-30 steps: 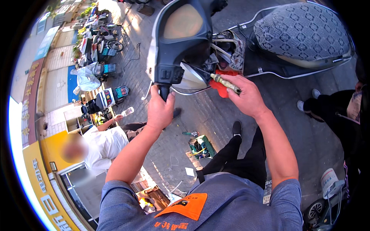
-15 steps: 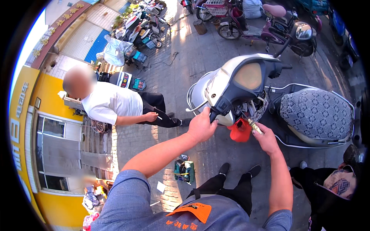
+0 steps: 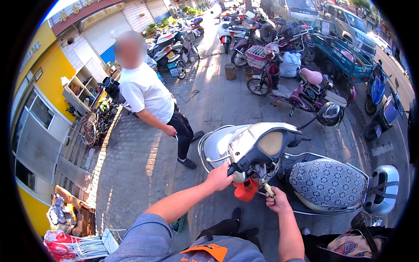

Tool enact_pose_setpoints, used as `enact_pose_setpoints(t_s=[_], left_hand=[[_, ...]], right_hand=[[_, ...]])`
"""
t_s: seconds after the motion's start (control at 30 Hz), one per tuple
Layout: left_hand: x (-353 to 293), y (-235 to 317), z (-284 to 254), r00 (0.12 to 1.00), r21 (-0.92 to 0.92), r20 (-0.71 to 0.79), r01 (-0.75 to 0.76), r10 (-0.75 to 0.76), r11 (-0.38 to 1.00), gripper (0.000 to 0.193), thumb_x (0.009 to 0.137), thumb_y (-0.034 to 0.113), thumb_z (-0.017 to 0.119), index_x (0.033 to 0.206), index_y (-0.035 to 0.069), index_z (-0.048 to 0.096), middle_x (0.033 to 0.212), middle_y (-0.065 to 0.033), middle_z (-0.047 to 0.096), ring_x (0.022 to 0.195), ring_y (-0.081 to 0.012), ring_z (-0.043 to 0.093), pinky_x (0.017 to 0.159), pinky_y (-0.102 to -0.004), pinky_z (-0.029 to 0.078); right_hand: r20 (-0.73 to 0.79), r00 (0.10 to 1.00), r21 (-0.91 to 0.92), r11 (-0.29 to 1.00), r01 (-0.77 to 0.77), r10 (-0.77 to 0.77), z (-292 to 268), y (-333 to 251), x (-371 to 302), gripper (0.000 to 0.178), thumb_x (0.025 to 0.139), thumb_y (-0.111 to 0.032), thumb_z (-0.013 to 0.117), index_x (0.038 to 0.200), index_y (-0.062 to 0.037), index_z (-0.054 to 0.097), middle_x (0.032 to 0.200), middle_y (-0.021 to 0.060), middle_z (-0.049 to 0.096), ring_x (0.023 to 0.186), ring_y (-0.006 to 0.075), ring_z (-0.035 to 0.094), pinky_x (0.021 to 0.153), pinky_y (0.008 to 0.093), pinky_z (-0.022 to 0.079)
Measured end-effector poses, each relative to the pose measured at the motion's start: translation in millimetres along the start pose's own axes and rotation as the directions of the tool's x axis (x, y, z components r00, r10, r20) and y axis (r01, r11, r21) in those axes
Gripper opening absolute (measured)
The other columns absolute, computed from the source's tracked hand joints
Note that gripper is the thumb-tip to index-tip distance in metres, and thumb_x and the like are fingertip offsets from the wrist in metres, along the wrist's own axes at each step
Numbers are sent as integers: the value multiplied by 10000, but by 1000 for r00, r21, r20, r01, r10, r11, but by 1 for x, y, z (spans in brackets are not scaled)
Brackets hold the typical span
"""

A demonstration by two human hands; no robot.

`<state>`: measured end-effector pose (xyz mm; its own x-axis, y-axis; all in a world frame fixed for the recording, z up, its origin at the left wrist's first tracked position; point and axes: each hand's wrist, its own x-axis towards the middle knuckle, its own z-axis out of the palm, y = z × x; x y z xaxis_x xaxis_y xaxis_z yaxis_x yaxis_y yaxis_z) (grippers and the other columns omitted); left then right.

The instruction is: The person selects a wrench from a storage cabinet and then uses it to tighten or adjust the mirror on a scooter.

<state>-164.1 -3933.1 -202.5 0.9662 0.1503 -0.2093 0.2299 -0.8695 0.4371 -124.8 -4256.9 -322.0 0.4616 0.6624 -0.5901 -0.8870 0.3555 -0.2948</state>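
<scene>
My left hand (image 3: 219,176) is wrapped round the handlebar grip (image 3: 234,168) of a white and grey electric scooter (image 3: 218,144). Low beside the scooter's steering column, my right hand (image 3: 278,201) holds a slim, pale brass-coloured tool (image 3: 268,190), its far end pointing at the opened front panel. Its exact kind is too small to make out. Exposed wires and parts (image 3: 263,171) show inside that panel. Between my hands hangs a red bag (image 3: 246,191) under the handlebar. The scooter's seat (image 3: 327,183) wears a grey patterned cover.
To the left stands a person in a white shirt (image 3: 148,94). Another person with a patterned bag (image 3: 351,243) is at the lower right. A purple electric bike (image 3: 301,98) stands beyond the scooter. Folded chairs and a red bag (image 3: 61,244) lie at the lower left.
My view has tilted up toward the street, so the scooter and hands sit lower. The person in white appears turned more toward the scooter. Both my hands keep their holds.
</scene>
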Motion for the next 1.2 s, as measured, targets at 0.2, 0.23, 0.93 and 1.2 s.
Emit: enact_pose_setpoints(t_s=[0.2,0.23,0.93,1.2], left_hand=[[11,2,-9,992,-218,92,104,-86,970,570,970,464,638,1283,1,522,1087,-277,699,1054,-453,677,899,-509,515],[12,-3,-4,995,-256,70,88,-73,963,555,980,450,634,1284,-2,530,1087,-260,705,1045,-426,689,897,-492,518],[14,-41,62,909,-728,393,400,139,-557,410,1048,521,500,990,150,663,729,-32,549,619,-155,491,503,-298,338],[53,9,160,865,-773,501,451,6,-445,160,1040,313,640,1060,155,658,751,21,583,533,-97,453,440,-253,324]], right_hand=[[-178,901,-502,824,263,-396,16,-2,-10,283,1064,-168,597,1324,-60,618,976,81,689,725,121,604,647,259,492],[-206,901,-333,894,301,-381,21,-2,-14,319,1048,-148,622,1352,-52,620,1023,87,706,755,123,616,678,258,502],[-100,988,233,968,-93,119,-31,-14,6,240,1104,-379,521,1089,-146,576,856,22,610,633,93,474,573,267,416],[-282,947,95,977,189,-156,-8,2,-7,151,1062,-305,631,1056,-164,578,887,17,607,676,101,517,603,282,439]])
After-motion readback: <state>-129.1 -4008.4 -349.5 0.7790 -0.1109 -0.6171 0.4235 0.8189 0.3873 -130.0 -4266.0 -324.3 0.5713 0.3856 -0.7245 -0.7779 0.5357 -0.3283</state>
